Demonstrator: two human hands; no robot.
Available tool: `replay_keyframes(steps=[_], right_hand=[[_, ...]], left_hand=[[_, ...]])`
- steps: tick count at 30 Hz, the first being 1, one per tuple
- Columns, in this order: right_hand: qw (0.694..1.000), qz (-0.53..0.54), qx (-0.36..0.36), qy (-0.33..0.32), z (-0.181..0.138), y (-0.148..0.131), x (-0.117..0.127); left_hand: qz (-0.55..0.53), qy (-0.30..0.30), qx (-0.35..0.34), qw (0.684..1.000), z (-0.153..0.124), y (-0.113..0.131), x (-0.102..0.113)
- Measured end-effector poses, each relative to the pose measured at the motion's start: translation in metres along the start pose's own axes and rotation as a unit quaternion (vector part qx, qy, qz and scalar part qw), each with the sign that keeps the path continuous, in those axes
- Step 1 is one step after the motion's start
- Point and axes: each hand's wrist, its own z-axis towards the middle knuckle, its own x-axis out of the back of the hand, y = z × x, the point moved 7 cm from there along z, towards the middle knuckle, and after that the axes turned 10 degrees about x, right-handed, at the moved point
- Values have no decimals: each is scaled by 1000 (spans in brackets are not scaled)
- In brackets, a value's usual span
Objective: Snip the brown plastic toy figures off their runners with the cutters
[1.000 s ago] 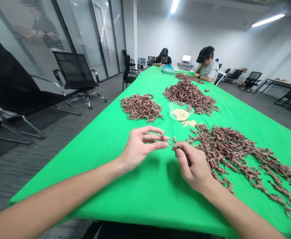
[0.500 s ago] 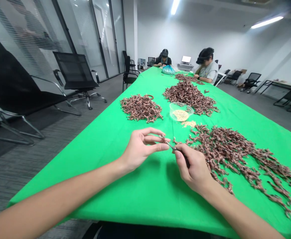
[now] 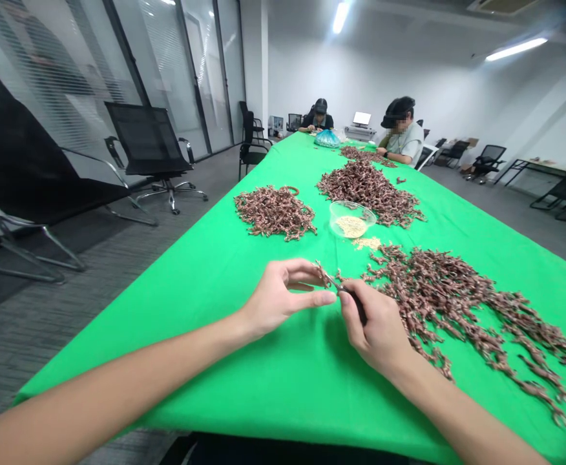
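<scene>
My left hand (image 3: 283, 294) is raised over the green cloth. A small brown knotted piece (image 3: 320, 272) lies at its curled fingertips, and the thumb stands a little apart below. My right hand (image 3: 377, 326) is closed round the dark handle of a slim tool with a thin metal tip (image 3: 331, 281); the tool's exact kind is hidden in the fist. Its tip meets the brown piece. Right beside this hand spreads a loose heap of similar brown pieces (image 3: 448, 290).
Beyond the hands are a smaller brown heap (image 3: 276, 213), a larger one (image 3: 370, 190) and a clear plastic bowl (image 3: 352, 223) of pale bits, with some spilled bits (image 3: 367, 243) beside it. Two people sit farther along the green-covered table (image 3: 205, 284). Office chairs (image 3: 142, 142) stand left.
My left thumb has moved down, away from the other fingers, and the brown piece shows more plainly. The right hand has stayed nearly in place with the tool.
</scene>
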Motion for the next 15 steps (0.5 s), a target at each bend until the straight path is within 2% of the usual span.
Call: replay_keyframes(steps=[9, 15], right_hand=[[999, -39, 22, -5, -3, -1, -3], [999, 30, -9, 7, 1, 2, 1]], left_hand=[[-16, 11, -11, 1000, 1, 1, 0], [14, 17, -26, 999, 0, 2, 3]])
